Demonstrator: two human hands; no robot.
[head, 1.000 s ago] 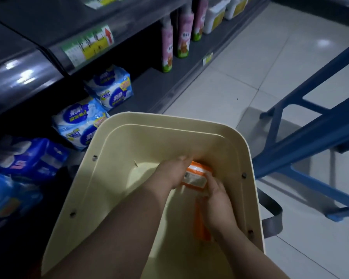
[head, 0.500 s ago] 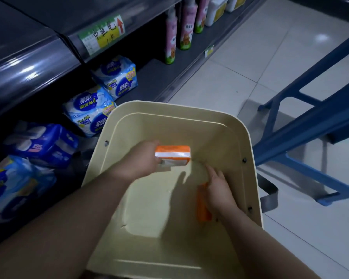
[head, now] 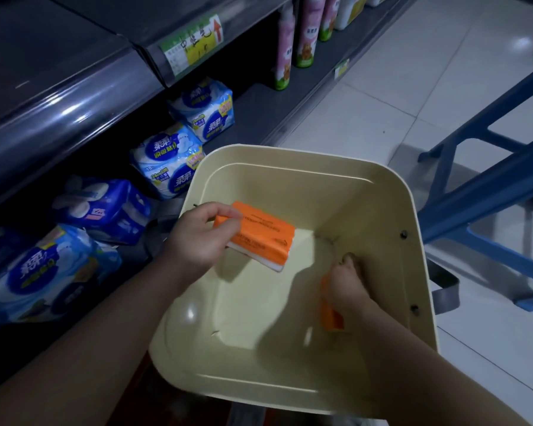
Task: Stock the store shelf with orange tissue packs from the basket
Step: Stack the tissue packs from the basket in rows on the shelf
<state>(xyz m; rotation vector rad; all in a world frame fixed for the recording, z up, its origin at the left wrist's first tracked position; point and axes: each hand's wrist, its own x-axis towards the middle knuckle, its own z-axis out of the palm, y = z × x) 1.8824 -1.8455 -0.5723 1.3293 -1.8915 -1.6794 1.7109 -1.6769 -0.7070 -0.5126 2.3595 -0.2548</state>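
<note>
Unloading — gripping orange tissue pack [head: 260,238] in left hand [head: 194,241], second pack [head: 331,318] in right hand [head: 346,290] inside basket [head: 290,167]; next, lift both to shelf [head: 256,115].

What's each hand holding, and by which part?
Left hand pinches an orange pack by its left end. Right hand sits on the far end of a second pack in the basket; grip hidden.

Shop aisle: dark shelving [head: 74,96] with price label [head: 191,44], packaged goods [head: 166,167], bottles [head: 306,35], tiled floor [head: 397,96].
</note>
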